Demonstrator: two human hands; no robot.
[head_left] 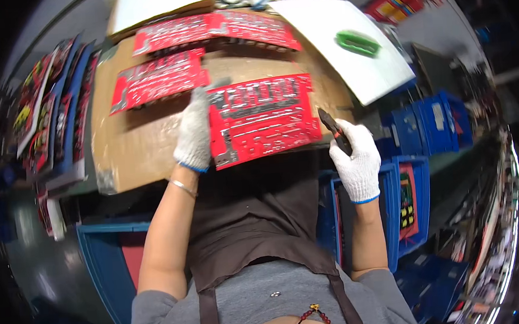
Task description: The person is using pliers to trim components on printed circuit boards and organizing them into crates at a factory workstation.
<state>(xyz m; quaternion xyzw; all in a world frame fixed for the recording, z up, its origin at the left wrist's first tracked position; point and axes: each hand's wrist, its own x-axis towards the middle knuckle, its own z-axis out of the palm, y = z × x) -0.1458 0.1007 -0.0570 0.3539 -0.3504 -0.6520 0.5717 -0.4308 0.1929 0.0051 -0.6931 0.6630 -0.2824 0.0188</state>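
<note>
A red circuit board [262,119] is tilted up at the near edge of the cardboard-covered bench [136,155], its face with silver tracks toward me. My left hand [194,130], in a white knit glove, grips it by its left edge; the fingertips are partly hidden behind it. In my gloved right hand [357,161] is a pair of dark-jawed cutting pliers [329,122], pointing up and left beside the board's right edge. Another red board [160,80] lies just beyond my left hand. Two more, a left one [172,33] and a right one [256,28], lie farther back.
A green brush-like block [358,43] rests on a white sheet [336,48] at the back right. Upright boards and blue dividers [58,116] stand at left. Blue bins [428,126] are on the right, and another blue bin [102,275] is near my left forearm. A red fire extinguisher [388,7] stands behind.
</note>
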